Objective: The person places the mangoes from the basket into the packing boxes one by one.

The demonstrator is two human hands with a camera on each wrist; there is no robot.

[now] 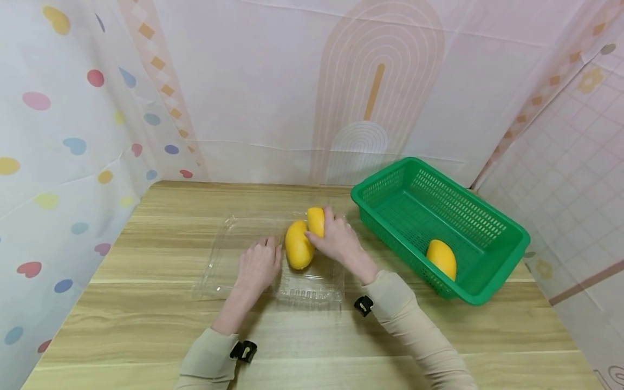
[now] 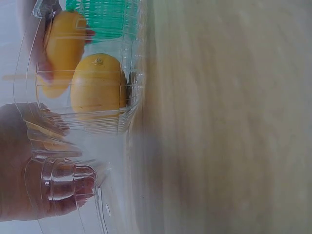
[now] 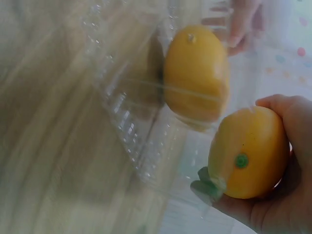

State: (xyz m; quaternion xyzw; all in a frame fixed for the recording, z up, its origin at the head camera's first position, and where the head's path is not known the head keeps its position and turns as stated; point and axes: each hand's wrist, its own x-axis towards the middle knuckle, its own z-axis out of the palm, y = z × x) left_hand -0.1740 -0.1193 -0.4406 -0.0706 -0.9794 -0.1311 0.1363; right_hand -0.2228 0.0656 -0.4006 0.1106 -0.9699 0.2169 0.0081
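Note:
A clear plastic clamshell box [image 1: 312,286] lies open on the table, its lid [image 1: 221,254] spread to the left. One yellow mango [image 1: 299,246] rests in the box's right half. Beside it, my right hand [image 1: 341,238] grips a second mango [image 3: 251,151] over the back of that half, with fingers and thumb around its sides. My left hand [image 1: 260,265] holds the box between lid and base, left of the resting mango. Its curled fingers [image 2: 80,187] show through the clear plastic in the left wrist view.
A green slotted basket [image 1: 395,245] stands right of the box, angled on the wooden table [image 1: 302,346]. Another mango [image 1: 441,260] lies inside at its near side. A patterned cloth backdrop [image 1: 253,108] rises behind the table, with more cloth at both sides.

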